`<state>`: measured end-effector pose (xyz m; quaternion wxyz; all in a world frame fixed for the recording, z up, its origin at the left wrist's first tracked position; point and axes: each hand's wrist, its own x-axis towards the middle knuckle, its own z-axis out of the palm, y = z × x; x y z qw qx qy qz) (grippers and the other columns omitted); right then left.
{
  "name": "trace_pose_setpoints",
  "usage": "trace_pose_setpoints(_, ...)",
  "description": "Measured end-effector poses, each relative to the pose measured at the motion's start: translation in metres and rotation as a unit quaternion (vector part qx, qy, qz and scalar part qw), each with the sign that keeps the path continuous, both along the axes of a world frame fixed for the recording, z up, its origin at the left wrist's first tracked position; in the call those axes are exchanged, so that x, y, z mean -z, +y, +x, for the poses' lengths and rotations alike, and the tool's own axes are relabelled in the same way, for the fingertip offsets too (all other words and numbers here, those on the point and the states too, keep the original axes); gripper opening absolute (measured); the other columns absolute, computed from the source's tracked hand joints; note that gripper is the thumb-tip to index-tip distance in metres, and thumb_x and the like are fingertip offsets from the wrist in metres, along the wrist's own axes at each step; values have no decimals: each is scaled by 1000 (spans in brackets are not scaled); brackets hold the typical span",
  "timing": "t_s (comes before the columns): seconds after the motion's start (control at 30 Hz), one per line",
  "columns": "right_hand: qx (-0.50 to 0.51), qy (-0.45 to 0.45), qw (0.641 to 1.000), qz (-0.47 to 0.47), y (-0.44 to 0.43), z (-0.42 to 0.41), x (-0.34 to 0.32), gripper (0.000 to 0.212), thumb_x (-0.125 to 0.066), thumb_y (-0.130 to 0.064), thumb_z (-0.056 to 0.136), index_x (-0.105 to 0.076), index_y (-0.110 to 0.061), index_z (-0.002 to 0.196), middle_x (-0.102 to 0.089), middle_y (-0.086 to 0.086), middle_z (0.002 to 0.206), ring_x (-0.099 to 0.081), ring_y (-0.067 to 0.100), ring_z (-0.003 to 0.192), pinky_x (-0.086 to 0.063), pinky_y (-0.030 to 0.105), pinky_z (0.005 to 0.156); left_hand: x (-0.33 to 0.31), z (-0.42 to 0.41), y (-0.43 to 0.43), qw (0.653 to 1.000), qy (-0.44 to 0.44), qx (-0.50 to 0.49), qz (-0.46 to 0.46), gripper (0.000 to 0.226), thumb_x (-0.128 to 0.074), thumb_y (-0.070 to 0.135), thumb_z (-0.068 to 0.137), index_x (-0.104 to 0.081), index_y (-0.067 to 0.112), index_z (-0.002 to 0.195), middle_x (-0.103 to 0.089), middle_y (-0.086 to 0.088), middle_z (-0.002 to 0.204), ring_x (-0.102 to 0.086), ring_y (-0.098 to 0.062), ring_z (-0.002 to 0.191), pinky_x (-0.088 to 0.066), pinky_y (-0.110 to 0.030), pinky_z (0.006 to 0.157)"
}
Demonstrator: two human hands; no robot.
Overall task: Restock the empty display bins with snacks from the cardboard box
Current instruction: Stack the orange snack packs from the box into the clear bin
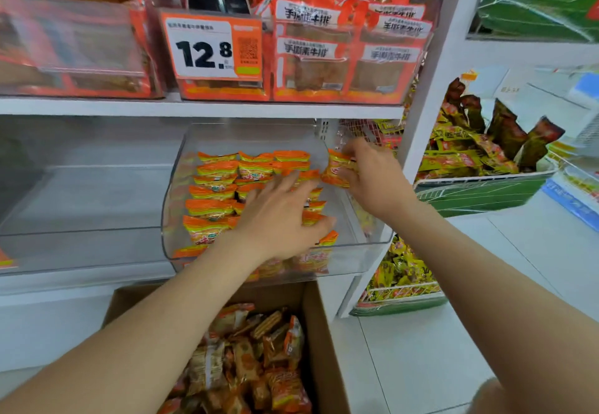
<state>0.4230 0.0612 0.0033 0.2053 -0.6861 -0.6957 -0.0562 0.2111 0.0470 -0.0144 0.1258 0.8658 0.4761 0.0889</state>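
On the middle shelf, a clear plastic bin (372, 241) with a curved front wall holds glossy orange-and-yellow snack packets (215, 183), small crimped pillows laid in overlapping rows. The left hand (278, 219) lies flat on the rows near the front, fingers spread wide and straight, gripping nothing. The right hand (372, 176) pinches a single packet (335, 170) between thumb and fingers at the bin's rear right, tilted above the rows. Directly below the shelf stands an open brown cardboard box (319, 332), heaped with loose packets (259, 365) lying at all angles. Left of the filled bin sits another clear bin (81, 238). Above, flat orange pouches (340, 56) stand beside a square price card (210, 47) reading 12.8. Further right, a white wire basket (479, 186) carries shiny yellow sweets (453, 157).
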Motion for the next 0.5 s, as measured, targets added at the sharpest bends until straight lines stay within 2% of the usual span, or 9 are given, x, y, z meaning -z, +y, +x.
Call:
trace_pose_setpoints(0.1, 68, -176, 982, 10, 27, -7, 2, 34, -71, -19, 94, -62, -11, 126, -67, 19, 120, -51, 42, 126, -44, 48, 98, 16, 0, 19, 993, 88, 2, -73, 81, -24, 88, 92, -1, 56, 162, 14, 12, 175, 17, -29, 161, 6, -64, 126)
trace_pose_setpoints(0.17, 84, -234, 969, 6, 43, -13, -2, 38, -65, -17, 96, -58, -9, 132, -69, 19, 122, -46, 40, 133, -38, 47, 103, 26, -3, 22, 988, 105, -4, -109, 79, -18, 88, 92, 7, 57, 161, 23, 15, 172, 27, -27, 158, 13, -62, 125)
trace_pose_setpoints(0.23, 84, -260, 962, -11, 61, -18, -5, 42, -58, -11, 98, -52, -4, 140, -70, 20, 124, -46, 40, 135, -38, 46, 103, 31, -3, 23, 989, 105, -4, -104, 78, -15, 87, 93, 10, 57, 160, 25, 17, 171, 29, -26, 157, 15, -61, 125)
trace_pose_setpoints(0.37, 70, -261, 958, -96, 92, -28, 9, 45, -50, -2, 101, -48, 0, 145, -57, 25, 141, -44, 43, 140, -42, 50, 107, 35, -2, 25, 991, 102, -7, -92, 78, -18, 86, 94, 10, 57, 160, 23, 17, 172, 29, -24, 158, 13, -62, 125)
trace_pose_setpoints(0.47, 77, -181, 969, -149, 98, -35, 26, 46, -57, 4, 97, -51, -2, 142, -35, 26, 155, -45, 47, 139, -50, 52, 104, 36, -2, 26, 992, 92, -6, -85, 78, -20, 87, 93, 7, 57, 160, 19, 16, 173, 25, -25, 159, 11, -62, 125)
trace_pose_setpoints(0.5, 83, -147, 973, -155, 99, -35, 29, 49, -60, 6, 95, -49, -1, 142, -34, 27, 154, -48, 46, 137, -51, 51, 103, 36, -2, 26, 994, 82, -5, -77, 78, -22, 86, 93, 5, 57, 160, 16, 16, 174, 22, -25, 160, 10, -63, 126)
